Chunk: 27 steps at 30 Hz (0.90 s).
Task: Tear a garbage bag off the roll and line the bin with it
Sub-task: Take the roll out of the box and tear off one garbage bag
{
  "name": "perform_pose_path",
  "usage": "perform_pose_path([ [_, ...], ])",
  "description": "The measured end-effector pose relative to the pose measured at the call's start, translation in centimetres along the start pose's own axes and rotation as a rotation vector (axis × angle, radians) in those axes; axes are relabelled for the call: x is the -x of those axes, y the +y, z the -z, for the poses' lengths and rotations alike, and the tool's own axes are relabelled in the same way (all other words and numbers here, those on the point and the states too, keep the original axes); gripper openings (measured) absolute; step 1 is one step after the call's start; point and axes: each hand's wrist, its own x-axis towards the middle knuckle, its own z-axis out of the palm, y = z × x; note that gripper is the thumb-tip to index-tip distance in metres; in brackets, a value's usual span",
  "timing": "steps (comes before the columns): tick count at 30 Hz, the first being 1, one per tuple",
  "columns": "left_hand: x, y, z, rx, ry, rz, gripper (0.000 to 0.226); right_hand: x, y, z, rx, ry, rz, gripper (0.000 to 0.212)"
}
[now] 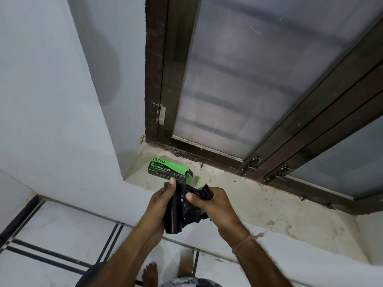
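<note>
A black garbage bag roll (176,212) is held in front of me over the window sill edge. My left hand (160,206) grips its left side, thumb pressed on top. My right hand (215,204) pinches a crumpled black bag (205,192) that comes off the roll's right side. Whether the bag is still joined to the roll is hidden by the folds. A green and black garbage bag box (167,168) lies on the sill just beyond my hands, its right end flap open. No bin is in view.
The stained stone sill (259,204) runs along a dark-framed frosted window (238,79). A pale wall (51,100) stands at the left. Below are a white tiled floor (62,235) with dark lines and my bare feet (149,274).
</note>
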Motion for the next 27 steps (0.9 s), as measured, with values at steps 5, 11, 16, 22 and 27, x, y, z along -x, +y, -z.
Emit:
perform_pose_path([
  [5, 0.1, -0.1, 0.3, -0.027, -0.020, -0.009, 0.056, -0.3, -0.1, 0.4, 0.028, 0.026, -0.048, 0.018],
  [11, 0.1, 0.1, 0.4, -0.014, -0.017, 0.014, 0.056, 0.0, -0.5, 0.7, 0.003, -0.012, -0.169, 0.024],
  [16, 0.2, 0.0, -0.4, 0.196, -0.096, 0.048, 0.050, 0.1, 0.0, 0.1, -0.355, -0.150, -0.255, 0.042],
  [22, 0.4, 0.2, -1.6, 0.393, -0.066, 0.022, 0.052, 0.7, -0.5, -1.3, -0.741, -0.167, -0.292, 0.038],
  [27, -1.0, -0.5, 0.3, 0.571, 0.011, -0.034, 0.031, 0.1, -1.0, -0.6, -0.914, -0.040, -0.283, 0.045],
])
